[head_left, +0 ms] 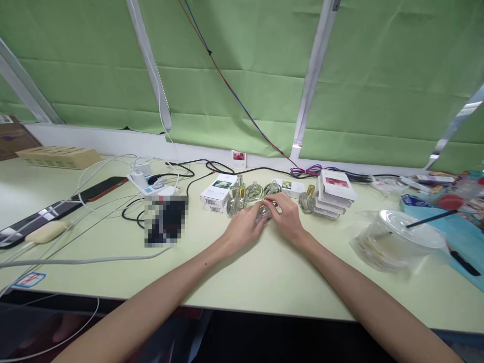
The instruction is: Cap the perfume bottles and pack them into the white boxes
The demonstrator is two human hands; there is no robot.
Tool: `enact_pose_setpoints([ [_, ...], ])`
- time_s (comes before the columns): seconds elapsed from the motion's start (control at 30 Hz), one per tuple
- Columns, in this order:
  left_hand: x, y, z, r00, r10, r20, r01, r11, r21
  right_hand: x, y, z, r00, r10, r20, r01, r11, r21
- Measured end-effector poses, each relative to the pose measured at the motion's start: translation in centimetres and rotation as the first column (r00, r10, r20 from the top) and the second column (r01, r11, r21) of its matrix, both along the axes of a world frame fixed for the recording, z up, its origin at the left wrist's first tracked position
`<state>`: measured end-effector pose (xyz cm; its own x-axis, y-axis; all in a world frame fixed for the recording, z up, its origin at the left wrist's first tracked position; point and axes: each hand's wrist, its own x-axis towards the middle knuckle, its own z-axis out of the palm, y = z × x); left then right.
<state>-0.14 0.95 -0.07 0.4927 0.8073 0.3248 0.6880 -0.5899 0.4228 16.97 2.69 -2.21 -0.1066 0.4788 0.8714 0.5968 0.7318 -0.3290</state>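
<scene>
Head view: tabletop [272,275] separates hands [244,227] holding bottle [263,215] from near edge [264,313].

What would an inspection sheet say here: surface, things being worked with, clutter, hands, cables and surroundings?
Surface: pale tabletop, things along its back and both sides.
Job's things: glass bottle in hand; other glass bottles and white boxes around it.
Clutter: lidded container with dark straw, and light-blue sheet, on the right; tan block at far left.
Hands: left hand holds the bottle; right hand has fingertips at it, exact grip partly hidden.
Cables: white cables cross the left side; black cable runs along the back; power strip sits left of the boxes.
Surroundings: green covering behind; red and blue wires run down across it.
</scene>
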Motion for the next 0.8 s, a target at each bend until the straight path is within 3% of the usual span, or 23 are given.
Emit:
enact_pose_setpoints([
  [0.8,0.04,0.06,-0.08,1.000,0.010,0.005,-0.010,1.000,0.005,0.13,-0.02,0.01,1.000,-0.016,0.017,0.015,0.999,0.040],
])
